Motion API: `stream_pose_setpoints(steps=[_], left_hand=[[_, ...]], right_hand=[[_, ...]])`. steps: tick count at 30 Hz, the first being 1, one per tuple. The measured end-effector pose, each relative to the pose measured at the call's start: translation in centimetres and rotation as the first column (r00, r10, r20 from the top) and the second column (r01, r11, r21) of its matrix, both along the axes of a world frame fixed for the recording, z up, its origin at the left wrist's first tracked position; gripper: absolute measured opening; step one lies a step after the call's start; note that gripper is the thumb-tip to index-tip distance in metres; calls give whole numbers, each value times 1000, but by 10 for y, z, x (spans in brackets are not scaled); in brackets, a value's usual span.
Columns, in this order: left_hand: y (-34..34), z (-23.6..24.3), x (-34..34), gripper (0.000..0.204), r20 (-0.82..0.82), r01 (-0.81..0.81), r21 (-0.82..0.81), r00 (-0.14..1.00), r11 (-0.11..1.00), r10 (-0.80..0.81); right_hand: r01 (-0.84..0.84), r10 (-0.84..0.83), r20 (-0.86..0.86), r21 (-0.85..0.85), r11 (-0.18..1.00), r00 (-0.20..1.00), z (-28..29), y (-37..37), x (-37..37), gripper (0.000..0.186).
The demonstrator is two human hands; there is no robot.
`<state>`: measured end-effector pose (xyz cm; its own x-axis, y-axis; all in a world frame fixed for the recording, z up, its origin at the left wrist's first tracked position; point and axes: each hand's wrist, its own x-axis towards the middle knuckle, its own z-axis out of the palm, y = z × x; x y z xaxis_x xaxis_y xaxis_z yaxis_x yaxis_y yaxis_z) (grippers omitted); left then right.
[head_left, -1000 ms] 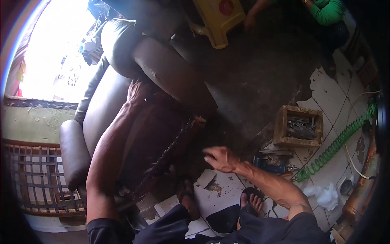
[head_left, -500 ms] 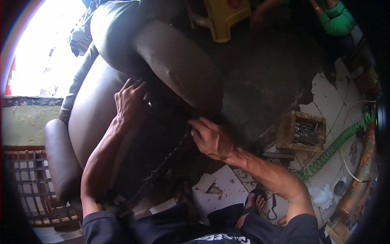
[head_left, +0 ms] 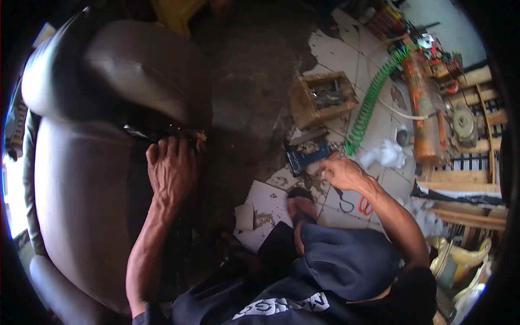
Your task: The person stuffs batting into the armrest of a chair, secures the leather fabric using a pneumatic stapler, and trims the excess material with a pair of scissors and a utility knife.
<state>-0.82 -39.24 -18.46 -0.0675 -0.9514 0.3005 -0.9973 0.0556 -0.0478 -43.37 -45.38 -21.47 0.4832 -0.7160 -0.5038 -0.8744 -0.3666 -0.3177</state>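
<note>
On the left, a grey-brown upholstered sofa (head_left: 86,184) has a dark gap below its raised cushion. My left hand (head_left: 172,168) has its fingers curled over the dark edge of that gap, by a broken bit of pale wood (head_left: 200,136). My right hand (head_left: 346,174) reaches over the tiles with loosely bent fingers apart, just right of a blue and black air tool (head_left: 303,160) lying by the coiled green hose (head_left: 365,114); I see nothing held in it. Black and red hand tools (head_left: 364,203) lie below it, beside my feet.
A wooden box of metal pieces (head_left: 322,100) stands on the tiles (head_left: 357,59). A rusty orange tank (head_left: 420,124), white stuffing (head_left: 391,156) and wooden frames (head_left: 466,216) are at the right. A yellow plastic stool (head_left: 176,13) is at the top.
My view has swung to the right. My right hand has left the dark edge at the sofa and moved right to the tools on the floor. My left hand stays at the sofa.
</note>
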Motion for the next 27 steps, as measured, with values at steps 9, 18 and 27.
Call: stream_pose_setpoints(steps=[9, 18, 27], left_hand=[[-16, -10, 14, 19, 120, -182, 324, 981, 928, 150], [142, 1, -35, 41, -426, -312, 126, 840, 942, 335], [219, 55, -96, 19, -584, -331, 442, 599, 834, 547]], right_hand=[[275, -180, -500, 122, 954, 847, -120, 43, -42, 37], [230, -186, -173, 289, 929, 967, -167, 3, 23, 36], [361, -454, -98, 761, 539, 885, -151, -9, 51, 37]])
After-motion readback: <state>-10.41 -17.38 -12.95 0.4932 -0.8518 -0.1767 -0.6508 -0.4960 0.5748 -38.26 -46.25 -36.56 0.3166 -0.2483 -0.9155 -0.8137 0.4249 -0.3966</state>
